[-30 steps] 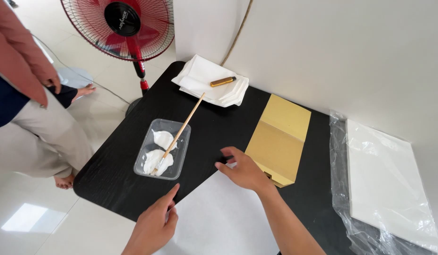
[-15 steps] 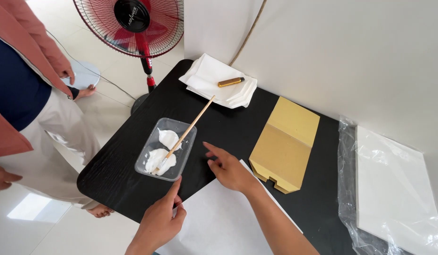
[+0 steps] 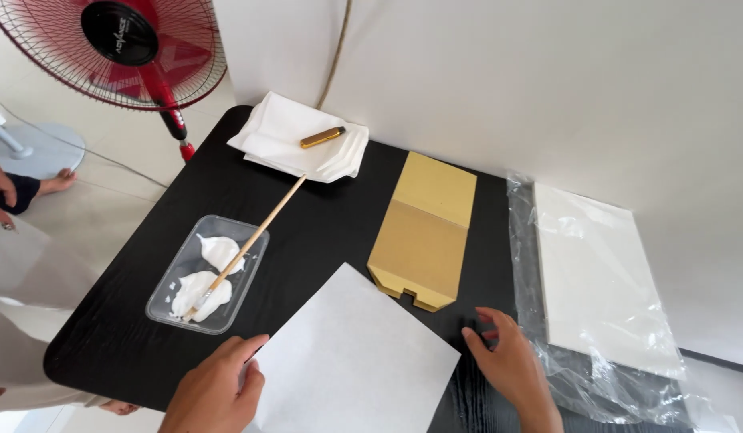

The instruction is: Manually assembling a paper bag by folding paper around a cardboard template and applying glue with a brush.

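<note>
- Counter (image 3: 323,232): black wood, matt, with visible grain.
- Sheet (image 3: 355,361): white paper, matt and smooth.
- Tray (image 3: 167,285): clear glossy plastic, holding white paste.
- Brush (image 3: 255,235): pale wooden handle.
- Folder (image 3: 426,228): tan card, matt.
- Wrap (image 3: 540,321): crinkled clear plastic, shiny.

Thing: white paper sheet (image 3: 351,357)
Look: plain, blank, rectangular, unfolded and uncreased
Pose: lies flat, turned at a slant to the table edge, one corner pointing away from the person
Place: on the black table's near part, between the clear tray of white paste and the plastic-wrapped white stack, just in front of the gold folded card
Contact: left edge under fingertips
</note>
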